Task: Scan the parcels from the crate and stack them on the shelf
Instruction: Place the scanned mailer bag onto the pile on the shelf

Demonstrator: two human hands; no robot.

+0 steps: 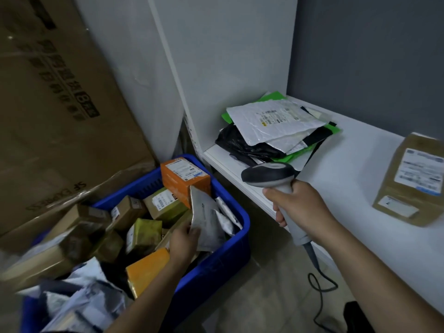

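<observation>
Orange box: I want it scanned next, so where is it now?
In the head view, the orange box sits at the far end of the blue crate, left of the white shelf, just behind the grey mailer the left hand holds.

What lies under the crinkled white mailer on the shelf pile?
Under the crinkled white mailer lie a black plastic bag, another pale mailer and green bags; anything lower is covered.

the crate [216,267] was moulded in smooth blue plastic, the scanner [269,174] was cased in matt grey and black plastic, the shelf [348,169] was finished in smooth matt white, its top mailer [271,121] was made of crinkled white film, and the envelope [389,188] of brown paper.
</observation>
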